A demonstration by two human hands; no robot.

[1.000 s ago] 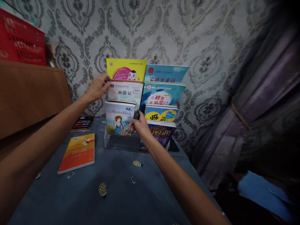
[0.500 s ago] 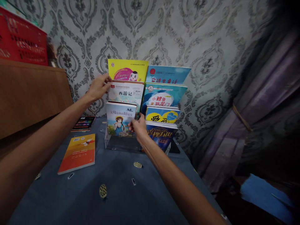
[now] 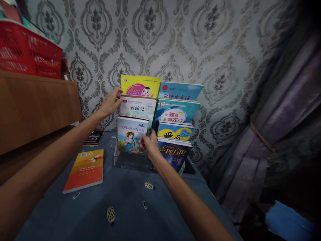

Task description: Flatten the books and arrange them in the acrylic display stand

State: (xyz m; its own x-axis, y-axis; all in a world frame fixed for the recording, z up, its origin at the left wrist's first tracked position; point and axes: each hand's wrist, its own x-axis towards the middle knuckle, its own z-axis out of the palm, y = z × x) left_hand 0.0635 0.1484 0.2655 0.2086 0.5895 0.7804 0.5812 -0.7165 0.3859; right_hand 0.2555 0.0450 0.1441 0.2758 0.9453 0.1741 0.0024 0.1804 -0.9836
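Observation:
A clear acrylic book stand point(image 3: 132, 162) holds two columns of upright books. In the left column a yellow book point(image 3: 140, 80) is at the back, a white book point(image 3: 140, 104) in the middle and a light-blue book with a girl on its cover point(image 3: 127, 129) in front. My left hand point(image 3: 110, 103) has its fingers curled at the left edge of the white book. At the right edge of the girl-cover book, my right hand point(image 3: 150, 144) is closed, fingertips over its front. The girl-cover book's lower right side is partly behind that hand.
The right column has blue-green books point(image 3: 173, 112), a yellow-and-blue one point(image 3: 174, 130) and a dark blue one point(image 3: 173, 154). An orange book point(image 3: 86, 170) lies flat on the blue tablecloth point(image 3: 130, 214). Dark books point(image 3: 94, 138) and a red basket point(image 3: 32, 50) on a wooden cabinet are left.
The camera view has tilted up slightly, so everything sits a little lower and further right in the picture. Both hands keep about the same places on the books.

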